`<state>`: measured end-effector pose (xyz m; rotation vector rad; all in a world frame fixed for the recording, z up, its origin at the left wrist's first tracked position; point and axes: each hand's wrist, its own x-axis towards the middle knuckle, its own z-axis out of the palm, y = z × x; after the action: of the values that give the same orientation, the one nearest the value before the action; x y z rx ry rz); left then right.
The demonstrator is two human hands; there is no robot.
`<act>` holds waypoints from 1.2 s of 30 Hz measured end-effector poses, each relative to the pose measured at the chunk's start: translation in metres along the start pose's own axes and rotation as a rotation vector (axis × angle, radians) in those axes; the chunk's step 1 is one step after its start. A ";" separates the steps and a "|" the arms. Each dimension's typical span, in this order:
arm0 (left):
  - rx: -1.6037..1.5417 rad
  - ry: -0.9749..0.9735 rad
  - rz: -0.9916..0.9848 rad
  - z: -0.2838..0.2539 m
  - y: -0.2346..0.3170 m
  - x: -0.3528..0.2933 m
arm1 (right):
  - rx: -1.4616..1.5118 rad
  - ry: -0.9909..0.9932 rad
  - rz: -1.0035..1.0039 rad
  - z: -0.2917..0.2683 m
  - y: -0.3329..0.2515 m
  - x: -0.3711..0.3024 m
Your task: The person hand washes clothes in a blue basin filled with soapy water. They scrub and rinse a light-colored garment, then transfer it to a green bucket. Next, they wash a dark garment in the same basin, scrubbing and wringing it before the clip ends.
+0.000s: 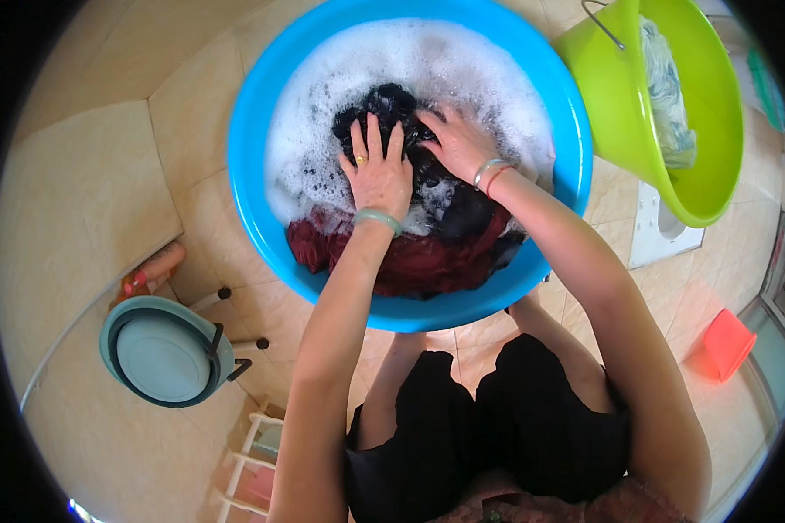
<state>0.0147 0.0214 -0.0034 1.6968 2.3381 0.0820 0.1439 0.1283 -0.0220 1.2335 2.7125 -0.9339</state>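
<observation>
A large blue basin [242,179] holds foamy water with wet clothes in it. My left hand [380,177] lies on a bunched black garment [391,98], its fingers spread and stretched over the cloth. At the right side of the same dark cloth is my right hand [462,148], thumb and fingers apart against it, some fingertips partly lost in the suds. A dark red garment [436,264] is heaped in the near part of the basin, below my wrists. White suds [310,113] cover much of the water, so what lies beneath is hidden.
A lime green bucket [606,109] with a pale cloth [669,105] inside leans close to the basin's right rim. A grey-green tub [161,353] stands at the left. A white rack [240,462] is at the lower left, a pink-orange container [726,344] at the right.
</observation>
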 end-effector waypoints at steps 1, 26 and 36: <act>-0.022 -0.068 -0.036 0.002 -0.001 0.005 | -0.007 0.002 0.002 0.005 0.004 0.005; -1.759 -0.045 -0.439 -0.035 -0.029 -0.031 | 0.330 0.403 -0.803 -0.073 -0.145 -0.088; -2.310 -0.011 -0.616 -0.012 0.005 -0.033 | 0.412 0.584 -0.694 -0.063 -0.104 -0.050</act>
<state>0.0259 -0.0072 0.0149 -0.2137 0.9537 1.6349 0.1208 0.0745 0.0960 0.6288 3.6727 -1.4318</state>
